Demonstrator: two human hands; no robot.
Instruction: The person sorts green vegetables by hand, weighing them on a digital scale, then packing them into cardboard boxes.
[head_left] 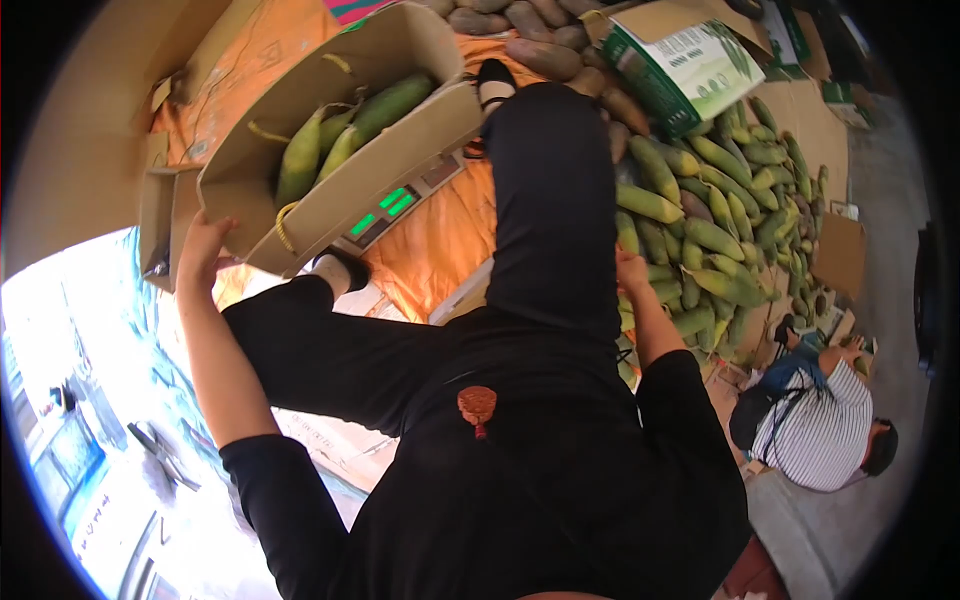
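Note:
My left hand (205, 250) grips the near left corner of an open cardboard box (375, 165), fingers closed on its edge. Several green radishes (300, 160) lie inside, and yellow cord handles show on the box walls. Under the box is a scale with a lit green display (395, 202). My right hand (630, 272) is beside my knee, at the near edge of a large pile of green radishes (715, 235). Its fingers look curled and are partly hidden by my leg. What they hold, if anything, I cannot make out.
Brownish, soil-coloured long vegetables (545, 58) lie at the back. A green-and-white printed carton (685, 70) stands beside the pile. Orange sheeting (430, 250) covers the floor by my feet. A person in a striped shirt (815, 425) crouches at the right, near a brown carton (840, 255).

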